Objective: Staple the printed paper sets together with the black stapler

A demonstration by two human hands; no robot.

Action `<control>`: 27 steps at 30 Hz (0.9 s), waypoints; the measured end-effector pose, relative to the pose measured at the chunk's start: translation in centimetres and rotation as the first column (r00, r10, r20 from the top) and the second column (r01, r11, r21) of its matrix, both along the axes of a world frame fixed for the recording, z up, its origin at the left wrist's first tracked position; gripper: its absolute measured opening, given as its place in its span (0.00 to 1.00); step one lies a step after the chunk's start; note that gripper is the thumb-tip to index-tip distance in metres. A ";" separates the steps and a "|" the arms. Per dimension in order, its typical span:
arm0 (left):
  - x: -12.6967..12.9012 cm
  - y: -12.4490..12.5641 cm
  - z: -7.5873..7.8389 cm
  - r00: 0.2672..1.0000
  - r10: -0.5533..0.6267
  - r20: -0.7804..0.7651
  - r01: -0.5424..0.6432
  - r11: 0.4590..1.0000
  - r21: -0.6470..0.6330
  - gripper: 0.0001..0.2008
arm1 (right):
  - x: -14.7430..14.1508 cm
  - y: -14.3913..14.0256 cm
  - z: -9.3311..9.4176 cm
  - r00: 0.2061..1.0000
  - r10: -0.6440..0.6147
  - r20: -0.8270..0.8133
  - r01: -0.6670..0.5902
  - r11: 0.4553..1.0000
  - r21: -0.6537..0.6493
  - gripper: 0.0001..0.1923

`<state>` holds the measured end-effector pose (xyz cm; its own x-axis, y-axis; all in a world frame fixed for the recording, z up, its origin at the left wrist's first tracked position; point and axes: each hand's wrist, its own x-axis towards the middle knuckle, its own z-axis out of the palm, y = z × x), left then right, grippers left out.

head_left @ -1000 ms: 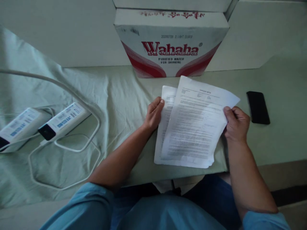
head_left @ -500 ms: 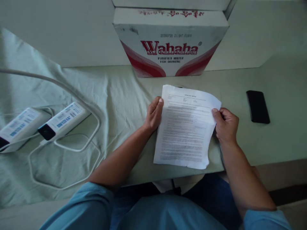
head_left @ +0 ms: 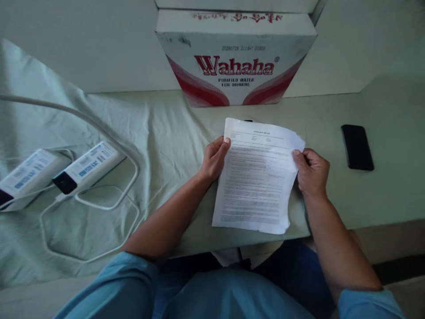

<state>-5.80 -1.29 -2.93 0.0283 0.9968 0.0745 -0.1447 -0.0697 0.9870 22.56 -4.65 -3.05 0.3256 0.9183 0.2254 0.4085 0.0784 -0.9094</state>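
Observation:
Printed paper sheets (head_left: 254,181) with dense small text are held in front of me above the table's near edge. My left hand (head_left: 214,157) is closed on their left edge, thumb lying on top of the page. On the opposite side, my right hand (head_left: 311,170) pinches the upper right edge between thumb and fingers. The bottom edge of the paper is slightly ragged and its top right corner looks curled. A small dark object, mostly hidden, peeks out behind the top edge.
A Wahaba-style red and white water carton (head_left: 235,62) stands at the back. A black phone (head_left: 357,147) lies at the right. Two white power banks (head_left: 89,166) with cables (head_left: 133,177) lie at the left on the green tablecloth (head_left: 169,133).
My left thumb has slid slightly inward over the page. The paper and my right hand have shifted a little to the left; everything else stays put.

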 end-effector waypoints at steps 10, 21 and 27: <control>-0.1 0.1 -0.5 0.993 -0.083 0.085 0.088 0.995 -0.049 0.29 | 0.3 0.3 -0.4 1.000 0.020 -0.008 -0.020 1.000 0.008 0.20; -0.3 1.1 -1.4 0.971 0.077 0.225 -0.043 0.988 -0.151 0.28 | 2.7 -0.5 0.0 0.937 0.211 -0.277 -0.247 0.964 -0.101 0.38; -0.4 2.8 -3.1 0.880 0.282 0.383 -0.252 0.959 -0.128 0.29 | 2.3 -2.8 0.0 0.806 0.316 -0.501 -0.455 0.872 -0.180 0.49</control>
